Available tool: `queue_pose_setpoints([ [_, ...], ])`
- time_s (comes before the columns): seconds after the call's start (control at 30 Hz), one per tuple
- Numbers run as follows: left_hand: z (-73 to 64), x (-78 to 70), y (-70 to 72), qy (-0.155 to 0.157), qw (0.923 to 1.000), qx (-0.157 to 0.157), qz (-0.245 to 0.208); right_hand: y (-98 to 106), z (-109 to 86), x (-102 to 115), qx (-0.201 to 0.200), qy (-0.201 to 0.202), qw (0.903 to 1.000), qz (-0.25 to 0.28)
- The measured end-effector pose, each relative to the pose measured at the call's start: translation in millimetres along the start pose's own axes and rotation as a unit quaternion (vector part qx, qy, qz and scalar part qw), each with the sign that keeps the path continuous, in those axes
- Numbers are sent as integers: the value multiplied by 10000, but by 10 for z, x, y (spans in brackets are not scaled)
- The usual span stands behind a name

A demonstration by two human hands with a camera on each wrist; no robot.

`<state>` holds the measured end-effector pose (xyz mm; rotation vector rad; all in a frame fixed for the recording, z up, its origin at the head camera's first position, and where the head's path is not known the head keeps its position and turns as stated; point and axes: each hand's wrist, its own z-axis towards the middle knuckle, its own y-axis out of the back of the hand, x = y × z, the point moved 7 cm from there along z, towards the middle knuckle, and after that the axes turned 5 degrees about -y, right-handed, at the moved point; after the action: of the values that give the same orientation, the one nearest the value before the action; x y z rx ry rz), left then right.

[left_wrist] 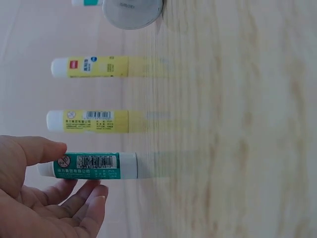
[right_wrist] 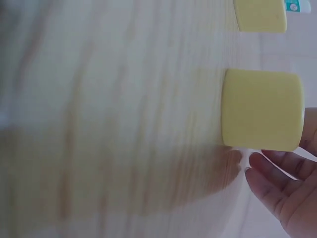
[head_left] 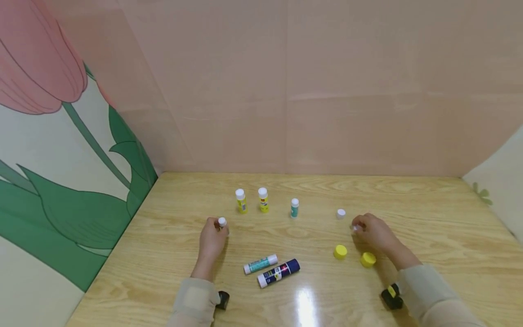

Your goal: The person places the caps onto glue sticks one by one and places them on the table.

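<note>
My left hand (head_left: 213, 240) grips a green glue stick (left_wrist: 96, 166) with a white cap, which stands upright on the table. Its thumb lies on one side of the tube and the fingers curl along the other. At the right, my right hand (head_left: 373, 231) pinches a small white cap (head_left: 356, 228), mostly covered by the fingers. Another white cap (head_left: 341, 213) sits just beyond that hand. Two round yellow caps (head_left: 340, 252) lie on the near side of it. In the right wrist view, the closer yellow cap (right_wrist: 262, 110) hides part of the thumb and fingers.
Two yellow glue sticks (head_left: 263, 200) and a small teal one (head_left: 294, 208) stand in a row at the back. Lying between the hands are a teal glue stick (head_left: 260, 264) and a larger navy one (head_left: 279, 273). A pink wall covering (head_left: 286, 113) rises behind the table (head_left: 184, 195).
</note>
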<state>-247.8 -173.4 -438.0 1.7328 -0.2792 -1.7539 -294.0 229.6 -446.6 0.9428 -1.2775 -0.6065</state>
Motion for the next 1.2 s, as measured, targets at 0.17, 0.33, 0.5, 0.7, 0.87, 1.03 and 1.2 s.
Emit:
queue_pose_setpoints([
  [0.17, -12, -14, -4, -40, 10000, 79, 14, -27, -22, -8, 229, -45, 9997, -40],
  [0.33, -31, -51, 38, -238, 9996, -116, 18, -24, -36, -6, 266, -24, 9996, -60],
  [0.5, -49, -49, 65, -105, 9999, -78, 69, -21, -61, 4, 275, 0, 9996, -43],
  [0.7, -57, -28, 57, 131, 9999, 79, -42, -4, -76, 10, 340, -86, 9994, 36],
  [0.87, -80, -76, 59, 45, 10000, 35, -44, 0, -90, 3, 415, -150, 9990, 26],
  [1.03, -103, -131, 48, -96, 9998, 164, -7, 19, -120, 2, 283, -158, 9995, 40],
  [1.2, -141, -171, 43, -299, 9992, 250, -40, 66, -161, 7, -53, -120, 9998, 161],
])
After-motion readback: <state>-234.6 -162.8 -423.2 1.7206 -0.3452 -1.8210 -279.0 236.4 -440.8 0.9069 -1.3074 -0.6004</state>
